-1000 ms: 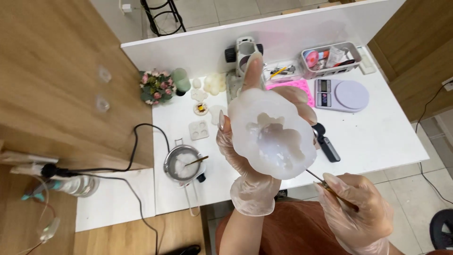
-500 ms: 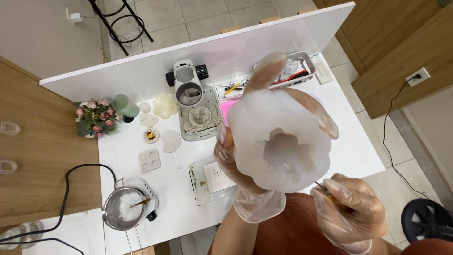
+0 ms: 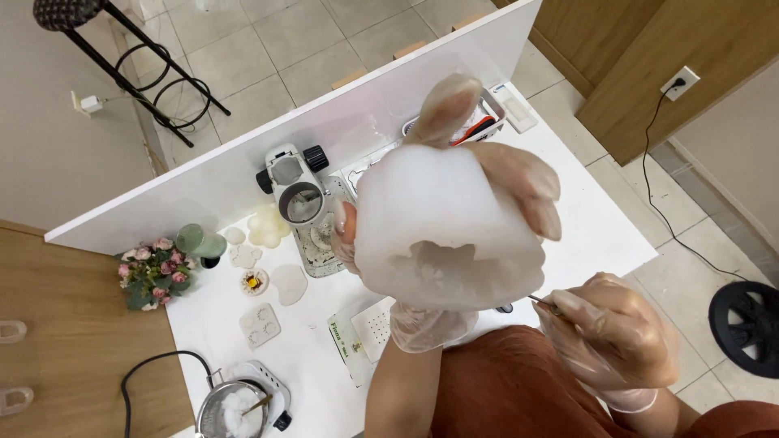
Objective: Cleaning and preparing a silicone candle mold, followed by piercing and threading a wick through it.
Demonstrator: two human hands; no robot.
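Pale tiled floor (image 3: 308, 32); white table (image 3: 600, 227); wooden panels (image 3: 649, 49); black stool (image 3: 122, 65); wall socket (image 3: 680, 81).

I see a translucent milky-white mould (image 3: 450, 231), clear gloves on my left hand (image 3: 454, 170) and right hand (image 3: 608, 337), a white table (image 3: 600, 227), and pink flowers (image 3: 154, 272) at its left edge.

Wore clear thin gloves on both hands. Raised the left hand (image 3: 454, 203) high toward the camera, forearm bare and upright, fingers spread and curled around a bulky load, thumb side at the left, 3 fingertips showing over the top and right edge. Kept the right hand (image 3: 613, 337) lower at the right, fingers pinched together, knuckles up, wrist bent inward.
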